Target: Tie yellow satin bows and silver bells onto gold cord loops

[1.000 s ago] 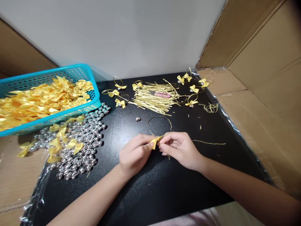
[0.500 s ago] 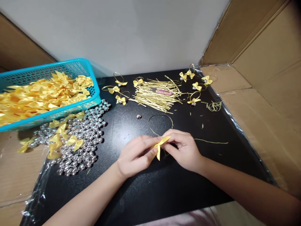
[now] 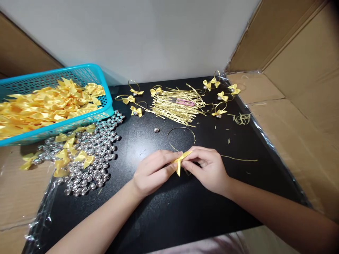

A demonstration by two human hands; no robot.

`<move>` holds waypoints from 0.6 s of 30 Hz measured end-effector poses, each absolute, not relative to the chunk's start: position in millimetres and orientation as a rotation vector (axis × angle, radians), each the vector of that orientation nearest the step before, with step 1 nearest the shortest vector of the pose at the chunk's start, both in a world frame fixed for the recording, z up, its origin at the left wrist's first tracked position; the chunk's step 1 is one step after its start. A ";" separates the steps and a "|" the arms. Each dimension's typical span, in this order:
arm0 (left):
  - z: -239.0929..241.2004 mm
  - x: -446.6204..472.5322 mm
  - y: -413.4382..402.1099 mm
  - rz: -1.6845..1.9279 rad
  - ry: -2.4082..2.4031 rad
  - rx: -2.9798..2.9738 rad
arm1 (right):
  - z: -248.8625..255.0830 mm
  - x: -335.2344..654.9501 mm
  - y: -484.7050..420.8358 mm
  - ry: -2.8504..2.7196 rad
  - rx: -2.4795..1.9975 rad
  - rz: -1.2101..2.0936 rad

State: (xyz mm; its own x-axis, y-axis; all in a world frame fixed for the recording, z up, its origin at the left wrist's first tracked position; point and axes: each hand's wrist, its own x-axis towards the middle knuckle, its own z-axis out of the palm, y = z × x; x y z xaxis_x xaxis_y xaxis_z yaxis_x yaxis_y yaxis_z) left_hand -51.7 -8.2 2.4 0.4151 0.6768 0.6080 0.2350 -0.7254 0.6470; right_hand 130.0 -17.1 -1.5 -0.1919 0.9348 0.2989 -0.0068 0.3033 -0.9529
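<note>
Between my two hands is a yellow ribbon bow (image 3: 179, 163), its tails pointing up right and down. My left hand (image 3: 156, 171) pinches it from the left with thumb and fingers. From the other side, my right hand (image 3: 208, 168) grips the bow with thumb and forefinger. A thin gold cord (image 3: 182, 128) curves in a loop just beyond my fingers, and a loose strand (image 3: 239, 158) extends right from behind my right hand. One silver bead (image 3: 156, 130) lies alone on the black table (image 3: 169, 218). Whatever sits behind the bow is hidden by my fingers.
At left stands a blue basket (image 3: 107, 106) of yellow bows, beside a heap of silver beads (image 3: 92, 173) with several bows on it. A bundle of gold cords (image 3: 174, 111) with pink-handled snips (image 3: 185, 102) lies at the back. Finished-looking bow loops (image 3: 136, 111) flank it.
Both hands keep hold of the bow in nearly the same place. The bow has tilted slightly, and its lower tail looks shorter and a little higher.
</note>
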 end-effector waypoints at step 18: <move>0.0 -37.0 -1.8 1.036 0.859 1.404 | -2.4 139.0 3.3 -1.266 -0.898 1.613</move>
State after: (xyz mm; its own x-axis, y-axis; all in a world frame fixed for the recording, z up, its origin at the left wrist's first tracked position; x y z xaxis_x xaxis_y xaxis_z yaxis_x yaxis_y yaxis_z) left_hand -37.0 -1.8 0.0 0.3466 0.9311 0.1136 -0.0608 -0.0985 0.9933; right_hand 139.0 3.3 -2.4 -0.3586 0.9332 -0.0234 -0.1986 -0.1007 -0.9749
